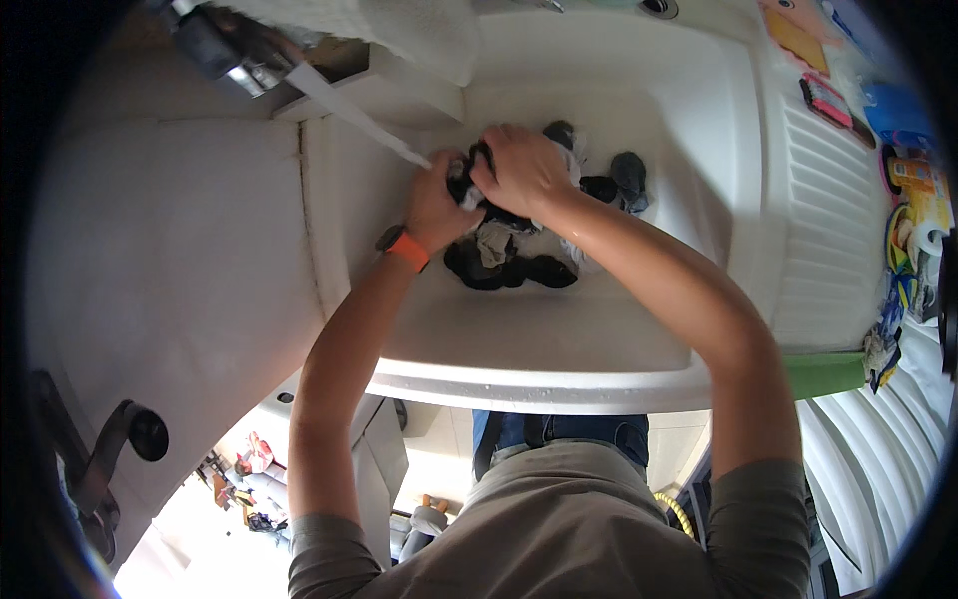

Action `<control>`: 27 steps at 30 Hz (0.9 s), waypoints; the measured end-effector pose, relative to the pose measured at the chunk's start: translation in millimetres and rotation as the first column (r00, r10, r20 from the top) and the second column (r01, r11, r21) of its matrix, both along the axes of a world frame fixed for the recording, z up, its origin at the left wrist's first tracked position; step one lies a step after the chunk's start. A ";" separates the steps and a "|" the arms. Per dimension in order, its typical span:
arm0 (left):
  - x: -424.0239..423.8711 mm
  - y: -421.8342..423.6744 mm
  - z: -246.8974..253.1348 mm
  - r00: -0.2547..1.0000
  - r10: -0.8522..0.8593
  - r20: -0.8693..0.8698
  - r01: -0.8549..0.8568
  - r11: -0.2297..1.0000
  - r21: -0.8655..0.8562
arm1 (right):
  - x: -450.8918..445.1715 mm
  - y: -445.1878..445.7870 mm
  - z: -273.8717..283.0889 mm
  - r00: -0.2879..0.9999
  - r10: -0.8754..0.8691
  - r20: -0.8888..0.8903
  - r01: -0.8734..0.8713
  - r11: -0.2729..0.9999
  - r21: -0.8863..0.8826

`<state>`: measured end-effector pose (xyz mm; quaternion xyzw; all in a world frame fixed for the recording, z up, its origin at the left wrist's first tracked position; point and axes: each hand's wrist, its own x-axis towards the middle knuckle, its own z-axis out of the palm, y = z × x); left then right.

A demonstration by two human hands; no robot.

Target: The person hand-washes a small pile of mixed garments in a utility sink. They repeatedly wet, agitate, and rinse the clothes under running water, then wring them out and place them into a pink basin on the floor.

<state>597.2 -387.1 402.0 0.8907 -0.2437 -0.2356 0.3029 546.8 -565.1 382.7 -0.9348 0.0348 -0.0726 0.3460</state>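
Note:
Over a white laundry sink (pixel 539 329), my left hand (pixel 438 202) and my right hand (pixel 524 168) grip a black-and-white wet cloth item (pixel 468 180) between them, likely a sock. An orange-banded watch (pixel 404 247) is on my left wrist. Water (pixel 359 116) streams from the tap (pixel 254 67) onto my left hand. Below my hands lie dark socks (pixel 509 273) with a beige-grey cloth piece (pixel 494 243) on top. A grey sock (pixel 629 180) and a black one (pixel 599 189) rest to the right, beside white cloth partly hidden by my right forearm.
A ribbed washboard surface (pixel 831 224) adjoins the sink on the right. Beyond it are a pink-and-black brush (pixel 827 101), a blue item (pixel 898 112) and several packets. A green tray (pixel 823 374) sits below. White fabric (pixel 419 30) hangs at the top; a wall stands at left.

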 end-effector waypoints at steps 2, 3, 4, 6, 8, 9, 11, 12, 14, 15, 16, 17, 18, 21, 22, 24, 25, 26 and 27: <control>-10.3 23.1 12.7 0.988 -0.150 0.022 0.149 0.988 0.027 | -21.2 -4.6 34.5 0.985 0.163 -0.050 -0.159 0.985 0.062; -21.5 27.4 20.1 0.974 -0.213 0.077 0.210 0.977 0.041 | -30.4 -6.8 39.1 0.980 0.196 -0.017 -0.195 0.980 0.032; -30.5 28.8 25.2 0.950 -0.283 0.133 0.278 0.959 0.052 | -38.2 -10.5 40.3 0.975 0.221 0.015 -0.221 0.975 -0.008; -51.5 31.9 13.9 0.905 -0.356 0.234 0.290 0.917 0.273 | -53.5 -16.7 31.4 0.934 0.334 -0.127 -0.352 0.921 -0.168; -64.6 31.3 -10.7 0.856 -0.389 0.340 0.238 0.881 0.409 | -70.8 -10.4 3.9 0.958 0.259 -0.126 -0.287 0.899 -0.332; -65.0 24.7 -18.7 0.869 -0.371 0.327 0.222 0.884 0.412 | -78.6 -10.4 -19.5 0.961 0.257 -0.103 -0.276 0.881 -0.384; -58.8 10.8 -31.0 0.882 -0.344 0.322 0.207 0.897 0.392 | -77.4 -5.4 -39.5 0.941 0.266 -0.207 -0.329 0.862 -0.386; -54.7 6.5 -36.1 0.888 -0.331 0.320 0.199 0.903 0.381 | -75.4 -3.2 -50.0 0.928 0.270 -0.258 -0.355 0.852 -0.384; -48.3 7.2 -55.9 0.907 -0.289 0.307 0.176 0.921 0.347 | -57.4 -0.9 -70.2 0.960 0.239 -0.146 -0.277 0.886 -0.372; -44.1 8.8 -65.2 0.916 -0.263 0.304 0.157 0.931 0.331 | -44.3 -0.9 -75.1 0.954 0.253 -0.164 -0.294 0.897 -0.330; -31.2 3.1 -74.7 0.912 -0.235 0.335 0.137 0.947 0.292 | -27.3 -6.3 -81.3 0.950 0.255 -0.178 -0.299 0.907 -0.297; -23.6 4.0 -79.7 0.911 -0.201 0.360 0.108 0.959 0.262 | -13.9 -5.6 -81.5 0.959 0.268 -0.092 -0.282 0.878 -0.386; -18.1 3.8 -84.6 0.909 -0.166 0.383 0.079 0.970 0.231 | -2.8 -7.4 -80.9 0.955 0.276 -0.112 -0.298 0.886 -0.355; -19.2 -3.5 -80.6 0.918 -0.114 0.380 0.035 0.978 0.208 | 6.5 -13.9 -73.8 0.946 0.288 -0.146 -0.321 0.882 -0.345; -19.3 -5.2 -81.2 0.919 -0.091 0.383 0.013 0.979 0.203 | 3.6 -12.5 -71.3 0.962 0.258 -0.095 -0.274 0.894 -0.354; -26.2 -4.4 -80.3 0.917 -0.066 0.394 -0.019 0.978 0.207 | -5.4 -8.6 -66.3 0.981 0.191 0.007 -0.176 0.914 -0.366; -31.0 -2.1 -82.7 0.917 -0.048 0.396 -0.039 0.977 0.208 | -1.9 -10.2 -57.8 0.978 0.181 -0.102 -0.203 0.938 -0.281; -32.5 0.0 -85.9 0.913 -0.057 0.403 -0.039 0.973 0.228 | -1.4 -12.3 -49.2 0.991 0.123 -0.045 -0.129 0.969 -0.211; -33.3 2.9 -88.7 0.910 -0.068 0.409 -0.040 0.968 0.248 | -1.5 -15.1 -40.6 0.998 0.060 0.008 -0.058 0.989 -0.136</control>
